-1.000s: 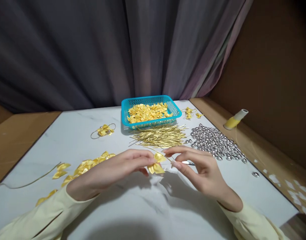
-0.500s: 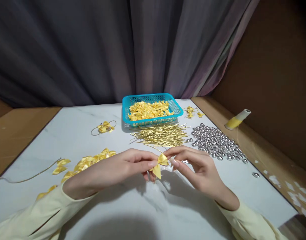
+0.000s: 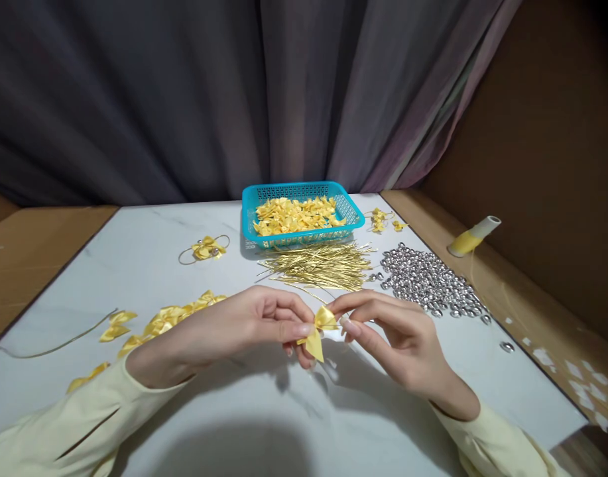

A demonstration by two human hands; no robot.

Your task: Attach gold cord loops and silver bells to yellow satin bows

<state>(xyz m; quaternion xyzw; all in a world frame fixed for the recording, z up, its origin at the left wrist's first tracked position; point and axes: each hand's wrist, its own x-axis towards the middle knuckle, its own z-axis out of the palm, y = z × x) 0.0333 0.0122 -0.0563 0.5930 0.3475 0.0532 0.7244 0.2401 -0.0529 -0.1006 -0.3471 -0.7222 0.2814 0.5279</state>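
Note:
My left hand [image 3: 276, 324] pinches a yellow satin ribbon bow [image 3: 313, 343] between thumb and fingers, above the middle of the table. Its loop and one tail point toward my right hand. Just to the bow's right, my right hand [image 3: 383, 328] is closed at the fingertips on a thin gold wire tie [image 3: 328, 293], which shows only in short stretches by the fingers. How the tie passes around the bow is hidden. Beyond both hands lies a pile of gold wire ties [image 3: 318, 265].
A blue basket [image 3: 304, 240] holds many yellow bows. Silver beads [image 3: 427, 281] lie heaped at right, one loose bead [image 3: 507, 346] nearer. Yellow bows [image 3: 169, 321] lie behind my left forearm, a cord [image 3: 60, 344] at far left. A thread cone [image 3: 473, 236] stands at right.
The bow has shifted slightly right and down in view, and my right fingertips have moved slightly right. Both hands keep their pinch; the view has tilted a little.

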